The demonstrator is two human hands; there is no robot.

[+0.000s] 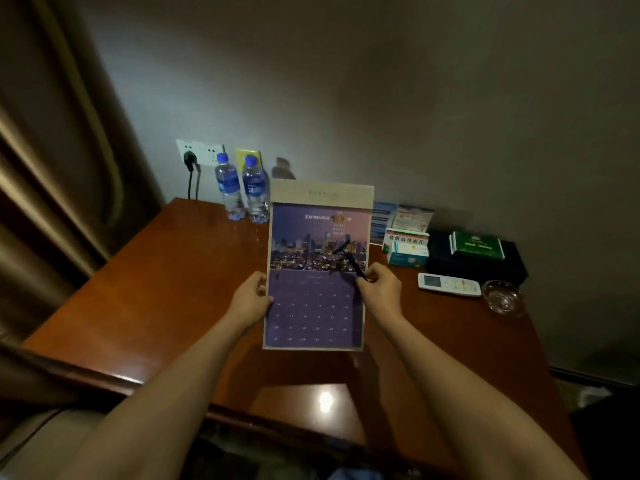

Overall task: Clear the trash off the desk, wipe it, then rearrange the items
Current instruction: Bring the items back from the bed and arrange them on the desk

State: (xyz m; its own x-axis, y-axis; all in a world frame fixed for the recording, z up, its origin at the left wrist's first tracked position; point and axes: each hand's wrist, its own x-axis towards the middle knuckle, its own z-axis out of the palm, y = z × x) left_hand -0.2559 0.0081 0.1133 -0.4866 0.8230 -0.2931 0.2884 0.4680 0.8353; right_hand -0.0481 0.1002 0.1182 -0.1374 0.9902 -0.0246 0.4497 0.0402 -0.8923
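Desk [145,278], calendar [317,271] upright, long axis vertical, both hands.

I see a dim grey wall [415,98], a brown curtain [52,168] left, a socket [199,152] above the desk's [156,289] far-left corner

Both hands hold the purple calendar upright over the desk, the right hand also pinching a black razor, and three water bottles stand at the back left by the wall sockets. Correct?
Not quite: the head view shows two water bottles, not three. The rest holds: the left hand and right hand hold the calendar upright, the right also pinching the black razor.
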